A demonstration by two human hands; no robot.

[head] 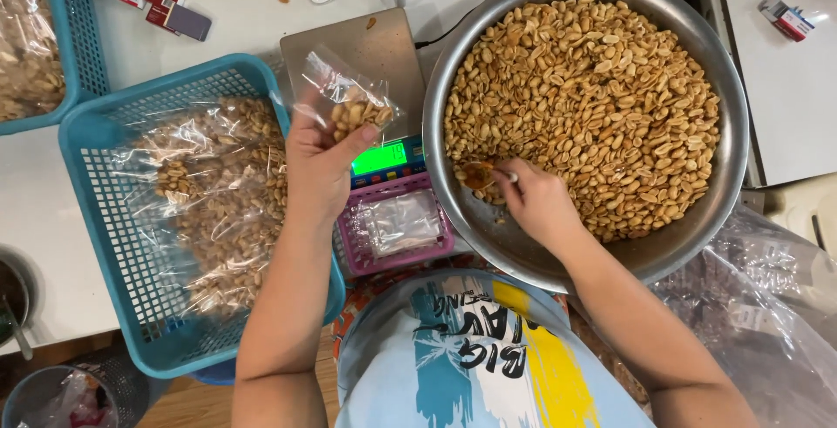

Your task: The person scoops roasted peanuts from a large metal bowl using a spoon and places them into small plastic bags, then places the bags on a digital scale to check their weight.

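A small clear bag point(349, 97) of peanuts was held clamped, mouth up, by the left hand point(318, 162) above the scale point(370, 71); at 3 o'clock, the right hand point(532, 201) was closed on a scoop point(479, 175) in the steel bowl point(732, 175) of peanuts, kept near for filling

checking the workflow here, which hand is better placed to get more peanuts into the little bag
Right. The right hand already holds a spoon at the peanuts in the metal bowl. The left hand is occupied holding the small clear bag over the scale.
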